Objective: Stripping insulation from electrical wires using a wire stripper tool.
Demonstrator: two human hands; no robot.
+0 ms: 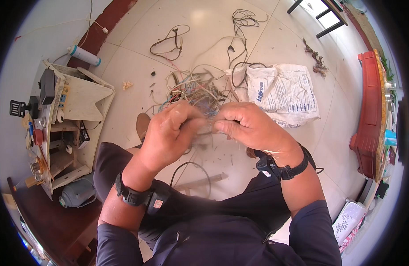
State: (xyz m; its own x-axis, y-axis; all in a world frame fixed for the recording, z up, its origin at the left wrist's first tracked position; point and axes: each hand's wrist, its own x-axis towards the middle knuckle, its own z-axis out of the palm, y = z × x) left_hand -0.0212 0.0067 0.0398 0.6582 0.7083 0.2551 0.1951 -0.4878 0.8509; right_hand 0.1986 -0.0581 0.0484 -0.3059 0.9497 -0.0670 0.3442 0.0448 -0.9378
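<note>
My left hand (171, 133) and my right hand (249, 124) are close together above the floor, each with thumb and fingers pinched. Motion blurs my left fingertips, and whatever lies between them cannot be made out. Fine, shiny wire strands (270, 152) stick out below the heel of my right hand, which is curled around them; their other end is hidden. Beneath and beyond both hands lies a tangled heap of electrical wires (194, 84) in white, black, red and blue. A white woven plastic sack (287, 91) bearing print lies flat, right of the heap.
Loose black cables (246, 20) and a looped cord (164, 51) lie farther out on the tiles. At left stands a worn wooden cabinet (83, 99), with a grey thermos jug (78, 194) near its foot. A red wooden piece of furniture (367, 116) stands at right. A metal strip (204, 181) lies between my legs.
</note>
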